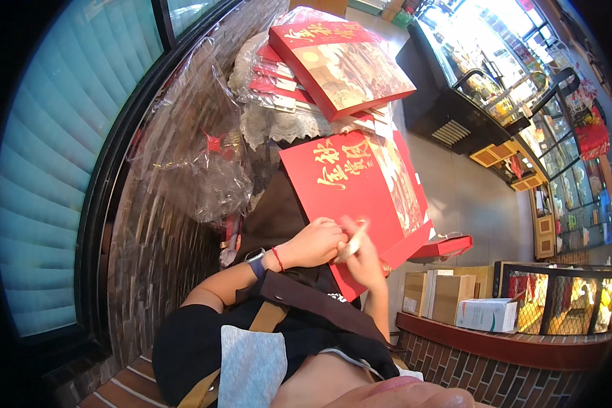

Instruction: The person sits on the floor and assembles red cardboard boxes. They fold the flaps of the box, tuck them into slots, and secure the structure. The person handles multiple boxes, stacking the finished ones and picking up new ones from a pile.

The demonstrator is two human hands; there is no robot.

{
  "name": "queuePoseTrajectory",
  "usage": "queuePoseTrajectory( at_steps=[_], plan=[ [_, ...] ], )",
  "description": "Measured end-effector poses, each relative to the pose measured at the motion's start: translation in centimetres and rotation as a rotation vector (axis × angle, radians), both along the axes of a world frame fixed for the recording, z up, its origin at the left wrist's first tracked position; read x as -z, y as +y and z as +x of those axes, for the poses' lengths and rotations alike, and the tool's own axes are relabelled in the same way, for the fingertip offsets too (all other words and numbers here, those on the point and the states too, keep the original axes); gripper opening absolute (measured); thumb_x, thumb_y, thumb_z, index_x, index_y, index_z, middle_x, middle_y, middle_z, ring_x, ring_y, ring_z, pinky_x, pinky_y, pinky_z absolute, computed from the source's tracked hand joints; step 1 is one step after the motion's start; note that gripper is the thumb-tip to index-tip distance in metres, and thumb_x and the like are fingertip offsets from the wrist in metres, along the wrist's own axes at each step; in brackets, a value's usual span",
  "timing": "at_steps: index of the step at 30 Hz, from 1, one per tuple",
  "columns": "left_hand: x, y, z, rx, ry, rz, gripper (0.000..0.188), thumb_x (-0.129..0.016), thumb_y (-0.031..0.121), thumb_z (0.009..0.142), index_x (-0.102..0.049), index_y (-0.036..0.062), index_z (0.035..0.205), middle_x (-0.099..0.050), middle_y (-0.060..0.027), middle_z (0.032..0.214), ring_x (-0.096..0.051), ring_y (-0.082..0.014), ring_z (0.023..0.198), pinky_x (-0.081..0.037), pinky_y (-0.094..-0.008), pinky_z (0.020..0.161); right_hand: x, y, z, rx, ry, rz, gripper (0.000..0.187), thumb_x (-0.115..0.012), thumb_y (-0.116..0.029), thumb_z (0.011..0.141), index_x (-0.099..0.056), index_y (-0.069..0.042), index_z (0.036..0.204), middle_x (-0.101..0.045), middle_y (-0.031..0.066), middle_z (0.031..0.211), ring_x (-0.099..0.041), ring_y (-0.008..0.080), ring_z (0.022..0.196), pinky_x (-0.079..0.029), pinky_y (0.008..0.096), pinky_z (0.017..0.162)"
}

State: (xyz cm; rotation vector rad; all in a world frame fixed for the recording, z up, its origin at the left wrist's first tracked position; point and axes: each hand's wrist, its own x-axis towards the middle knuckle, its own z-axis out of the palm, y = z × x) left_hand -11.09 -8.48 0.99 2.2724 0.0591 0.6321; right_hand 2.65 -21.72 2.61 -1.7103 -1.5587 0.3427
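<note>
A large red gift bag or box panel [347,194] with gold lettering and a golden landscape band lies across my lap, tilted against the table. My left hand [314,243], with a watch and a red cord at the wrist, is closed over the panel's near left edge. Whatever its fingers hold is hidden. Right beside it, my right hand [366,264] is closed on a small pale strip [351,243], blurred by motion. Beyond the panel, a red gift box [347,68] with a golden landscape rests on a pile of flat red pieces [279,85] in clear plastic.
Crumpled clear plastic wrap [204,163] hangs at the left, by the brick wall. A grey, rough-edged tabletop [279,124] bears the pile. Another red item [449,246] sits right of my lap. Cardboard boxes [452,298] stand on a ledge; a display case [449,88] is farther right.
</note>
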Motion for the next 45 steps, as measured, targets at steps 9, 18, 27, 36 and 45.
queuePoseTrajectory(
  at_steps=[9, 18, 27, 36, 45],
  plan=[
    [1.5, 0.8, -3.3, -0.680, -0.180, -0.232, 0.029, -0.072, 0.010, 0.081, -0.057, 0.0021, 0.106, -0.057, -0.0095, 0.087, -0.059, -0.0252, 0.090, -0.048, -0.0350, 0.083, 6.1, -0.9, -2.2, 0.343, 0.517, 0.021, 0.013, -0.062, -0.013, 0.097, -0.064, 0.000, 0.099, -0.064, 0.0045, 0.082, -0.053, 0.0080, 0.073, -0.042, 0.0230, 0.067],
    [4.0, -2.7, -0.9, -0.237, 0.054, -0.604, 0.062, -0.064, 0.010, 0.092, -0.027, -0.0026, 0.140, -0.068, -0.0216, 0.099, -0.069, -0.0307, 0.087, -0.055, -0.0375, 0.074, 6.4, -0.8, 0.7, 0.610, 1.563, 0.512, 0.026, -0.054, -0.023, 0.103, -0.055, -0.005, 0.121, -0.064, 0.0057, 0.104, -0.059, 0.0158, 0.090, -0.051, 0.0315, 0.081],
    [-5.5, 0.8, 0.9, -0.108, -0.128, -0.272, 0.031, -0.058, 0.010, 0.092, -0.043, 0.0001, 0.118, -0.060, -0.0202, 0.091, -0.063, -0.0321, 0.073, -0.050, -0.0401, 0.060, -0.2, -5.9, 7.8, 0.131, 1.727, 0.984, 0.037, -0.048, -0.028, 0.106, -0.049, -0.001, 0.131, -0.051, 0.0023, 0.089, -0.049, 0.0118, 0.078, -0.046, 0.0263, 0.073],
    [-9.2, 7.0, 1.0, -0.022, -0.293, -0.562, 0.029, -0.055, 0.008, 0.098, -0.053, -0.0029, 0.124, -0.061, -0.0082, 0.086, -0.054, -0.0091, 0.078, -0.048, -0.0294, 0.071, 0.3, -6.5, 5.9, 0.164, 1.409, 0.641, 0.026, -0.051, -0.028, 0.105, -0.055, -0.002, 0.109, -0.060, 0.0058, 0.088, -0.038, 0.0055, 0.056, -0.036, 0.0202, 0.050],
    [0.6, 8.4, -0.6, -0.482, -0.324, -0.800, 0.027, -0.058, 0.006, 0.098, -0.050, 0.0004, 0.123, -0.070, -0.0112, 0.103, -0.067, -0.0102, 0.091, -0.053, -0.0254, 0.073, 1.9, 1.4, 0.4, 0.333, 1.078, 0.151, 0.018, -0.065, -0.006, 0.095, -0.065, 0.001, 0.111, -0.057, -0.0014, 0.072, -0.048, 0.0058, 0.057, -0.037, 0.0208, 0.049]
  ],
)
